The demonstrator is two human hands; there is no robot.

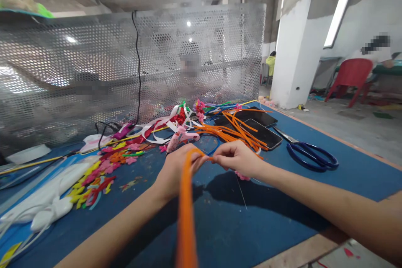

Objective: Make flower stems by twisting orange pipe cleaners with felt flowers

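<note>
Above the middle of the table, my left hand (182, 167) pinches an orange pipe cleaner (185, 201), whose long, blurred end hangs down toward me. The fingertips of my right hand (237, 157) are closed on the same pipe cleaner, close to the left fingertips. Just behind my left hand stands a pink glue gun (180, 136). A bundle of orange pipe cleaners (226, 132) lies behind my right hand, partly over dark phones (264, 134). Below the right hand, a pink flower piece (242, 175) and a thin wire show on the table.
Blue-handled scissors (310, 155) lie at the right. Colourful pipe-cleaner pieces (100, 171) and a white power strip (53, 188) are on the left of the blue table (238, 238). A perforated metal panel (157, 63) with a hanging black cable borders the back. People sit farther off.
</note>
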